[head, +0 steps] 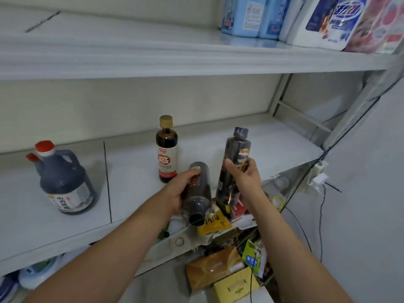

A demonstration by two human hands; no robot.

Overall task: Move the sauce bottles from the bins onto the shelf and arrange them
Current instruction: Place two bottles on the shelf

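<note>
Each hand's fingers held a dark sauce bottle above the shelf [251, 138] edge: the left hand [181, 189] gripped a bottle [196, 193] cap-toward-camera, the right hand [242, 173] a near-upright bottle [235, 162].

- A pale grey wall [360, 193] is filling the right side, with a thin black cable [320, 226] hanging down it from a small white plug fitting [318, 171].
- A white metal shelving unit is standing against a light back wall [131, 106], its upright post [358, 101] slanting up at the right.
- The upper board [131, 55] is carrying blue and white packages [306, 18] at its right end.
- Even, soft light is falling across everything.
- Cardboard boxes [220, 272] are sitting low down on the pale floor [157, 287].
</note>
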